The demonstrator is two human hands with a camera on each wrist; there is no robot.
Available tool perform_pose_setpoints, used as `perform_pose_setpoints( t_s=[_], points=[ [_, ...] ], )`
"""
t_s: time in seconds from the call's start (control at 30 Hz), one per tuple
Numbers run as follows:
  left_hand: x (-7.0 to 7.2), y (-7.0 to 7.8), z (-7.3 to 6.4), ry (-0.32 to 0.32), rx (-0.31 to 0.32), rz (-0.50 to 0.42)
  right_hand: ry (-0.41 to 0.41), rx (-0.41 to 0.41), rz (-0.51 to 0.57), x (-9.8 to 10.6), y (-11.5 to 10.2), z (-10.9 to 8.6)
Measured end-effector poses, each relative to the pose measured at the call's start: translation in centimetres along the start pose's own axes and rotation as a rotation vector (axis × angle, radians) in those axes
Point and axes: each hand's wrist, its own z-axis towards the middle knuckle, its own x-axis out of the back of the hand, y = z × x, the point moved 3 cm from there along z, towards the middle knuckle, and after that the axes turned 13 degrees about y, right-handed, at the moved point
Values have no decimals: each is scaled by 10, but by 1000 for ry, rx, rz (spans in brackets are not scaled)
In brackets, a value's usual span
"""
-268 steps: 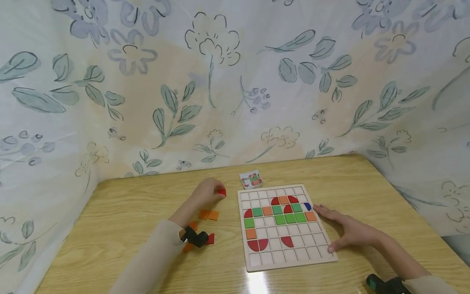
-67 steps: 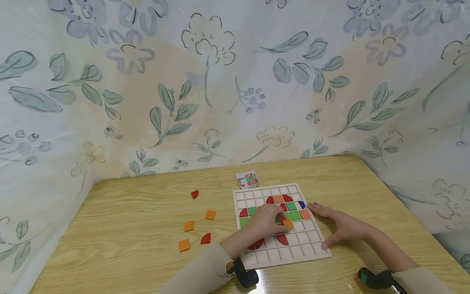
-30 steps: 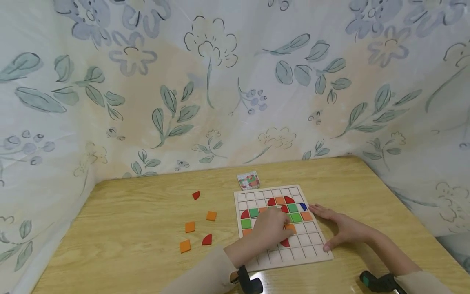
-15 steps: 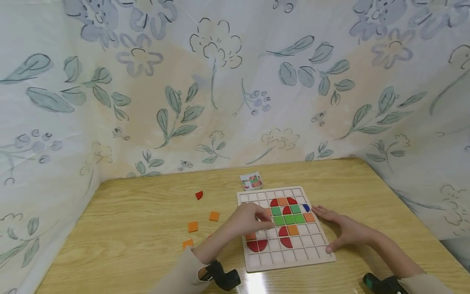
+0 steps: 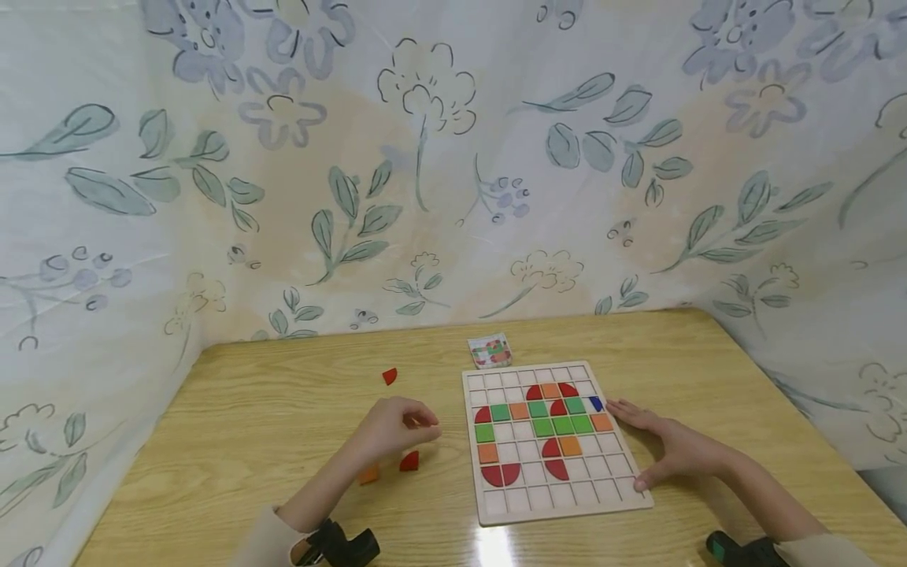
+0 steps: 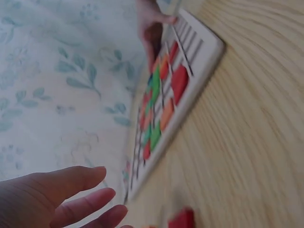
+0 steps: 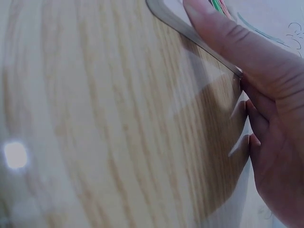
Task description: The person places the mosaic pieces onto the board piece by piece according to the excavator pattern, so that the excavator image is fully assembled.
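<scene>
My left hand (image 5: 397, 428) hovers over the table left of the grid board (image 5: 520, 516); its thumb and fingers are apart, with nothing between them. By it lie a red quarter-circle tile (image 5: 409, 461) and an orange square tile (image 5: 368, 476), partly covered by the wrist. My right hand (image 5: 683, 449) rests at the board's right edge, fingers extended along the side and thumb (image 7: 223, 31) on the near corner. Red, green and orange tiles sit in the board's cells, including an orange square (image 5: 570, 446) beside a red quarter-circle (image 5: 551, 448). A blue piece (image 5: 596, 404) lies near my right fingertips.
A small printed card (image 5: 490, 351) with a coloured pattern lies behind the board. Another red quarter-circle (image 5: 390, 376) lies farther back on the left. A flowered cloth (image 5: 453, 173) hangs behind the wooden table (image 5: 269, 409).
A red quarter-circle and an orange square have come onto the board's middle; my left hand pressed the orange one, released it, and moved back left over the loose tiles. My right hand stayed put.
</scene>
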Motion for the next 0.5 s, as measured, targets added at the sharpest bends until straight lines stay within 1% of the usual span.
perform_pose_setpoints(
  t_s=[0.13, 0.27, 0.37, 0.5],
  points=[
    [15, -21, -14, 54, 17, 6, 1, 0, -1, 0, 1, -1],
    [31, -36, -25, 97, 36, 20, -5, 11, 9, 0, 0, -2],
    [42, -45, -30, 121, 59, 41, -11, 17, 18, 0, 0, -2],
    [54, -53, -32, 149, 73, 59, -2, 26, 16, 0, 0, -2]
  ],
)
